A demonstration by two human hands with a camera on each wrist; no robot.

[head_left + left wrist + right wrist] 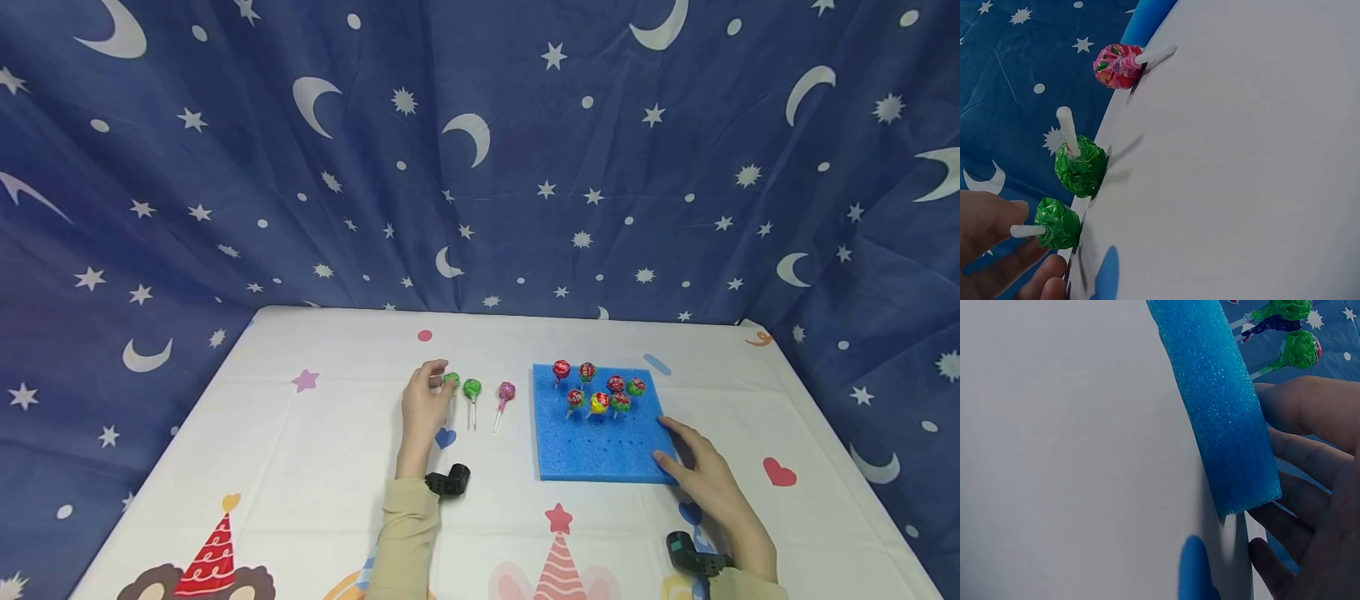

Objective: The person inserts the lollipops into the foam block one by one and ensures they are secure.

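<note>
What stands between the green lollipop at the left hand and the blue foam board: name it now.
Two lollipops: a second green lollipop close beside the first, then the pink lollipop, nearer the blue foam board. Nothing visible blocks the way above them.

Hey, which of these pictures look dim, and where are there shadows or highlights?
Head view: brightest, with the white tablecloth well lit; left wrist view: dimmer, faint shadows beside the green lollipops, small highlights on them; right wrist view: also dim, grey shading beside the blue foam block.
</note>
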